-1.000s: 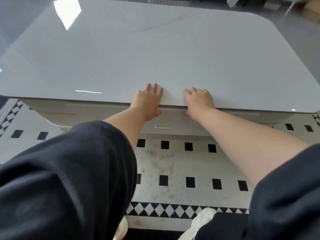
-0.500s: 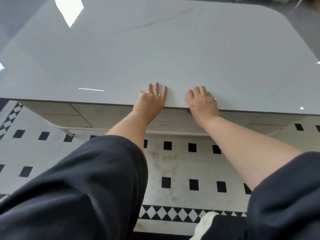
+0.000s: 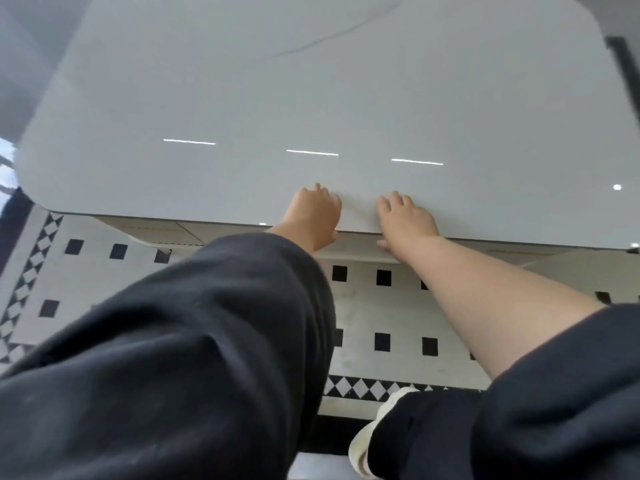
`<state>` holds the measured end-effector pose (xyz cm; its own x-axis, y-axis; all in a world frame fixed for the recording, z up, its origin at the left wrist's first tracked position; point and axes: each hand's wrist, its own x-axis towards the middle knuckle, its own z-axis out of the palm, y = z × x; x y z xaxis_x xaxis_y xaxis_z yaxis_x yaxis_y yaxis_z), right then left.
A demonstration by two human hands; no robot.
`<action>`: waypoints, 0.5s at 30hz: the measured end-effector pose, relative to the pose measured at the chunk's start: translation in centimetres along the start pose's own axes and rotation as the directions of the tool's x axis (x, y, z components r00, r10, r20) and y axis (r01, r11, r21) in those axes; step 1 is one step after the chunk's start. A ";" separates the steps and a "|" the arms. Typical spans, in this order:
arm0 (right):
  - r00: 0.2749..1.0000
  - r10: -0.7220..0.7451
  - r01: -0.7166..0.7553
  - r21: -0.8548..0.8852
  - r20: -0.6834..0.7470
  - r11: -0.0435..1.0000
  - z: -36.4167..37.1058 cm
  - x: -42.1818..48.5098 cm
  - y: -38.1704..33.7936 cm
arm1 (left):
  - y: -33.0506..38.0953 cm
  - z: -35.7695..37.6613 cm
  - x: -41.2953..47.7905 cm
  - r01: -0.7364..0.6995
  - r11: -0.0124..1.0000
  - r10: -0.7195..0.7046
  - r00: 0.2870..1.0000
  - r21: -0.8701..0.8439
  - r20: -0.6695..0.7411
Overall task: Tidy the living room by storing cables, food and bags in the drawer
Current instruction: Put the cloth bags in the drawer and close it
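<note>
A glossy white table top (image 3: 311, 81) fills the upper view, with nothing lying on it. Under its near edge runs the pale drawer front (image 3: 356, 250), pushed in, only a thin strip showing. My left hand (image 3: 315, 216) and my right hand (image 3: 408, 220) lie side by side on the table's near edge. Their fingers rest on the top and both thumbs reach below the edge against the drawer front. Neither hand holds an object. No cables, food or bags are in view.
Below the table is a white floor with black squares (image 3: 382, 277) and a diamond border. My dark sleeves cover the lower view. A pale shoe (image 3: 363, 441) shows at the bottom. A dark object (image 3: 623, 64) stands past the table's far right corner.
The view has moved forward over the table, and less of the drawer front shows under the edge. Both hands stay at the near edge, fingers a little further onto the top.
</note>
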<state>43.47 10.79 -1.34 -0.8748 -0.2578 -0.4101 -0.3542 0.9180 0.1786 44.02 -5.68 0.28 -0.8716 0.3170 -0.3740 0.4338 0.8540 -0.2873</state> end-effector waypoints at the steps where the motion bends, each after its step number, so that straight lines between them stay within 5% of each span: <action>1: 0.999 -0.026 0.025 0.019 0.039 1.000 -0.9 -0.7 0.1 | 0.0 -0.3 -0.8 -0.010 1.000 0.010 0.999 -0.012 0.033; 15: 0.975 -0.100 0.067 0.166 0.198 0.984 -10.7 -12.0 -0.5 | 1.1 -9.4 -11.6 0.216 0.941 -0.135 0.946 -0.262 0.295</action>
<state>50.56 10.23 13.07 -0.7525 -0.2835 -0.5944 -0.3521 0.9359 -0.0005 52.51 -4.55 12.56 -0.8155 0.0623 -0.5754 0.1597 0.9798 -0.1202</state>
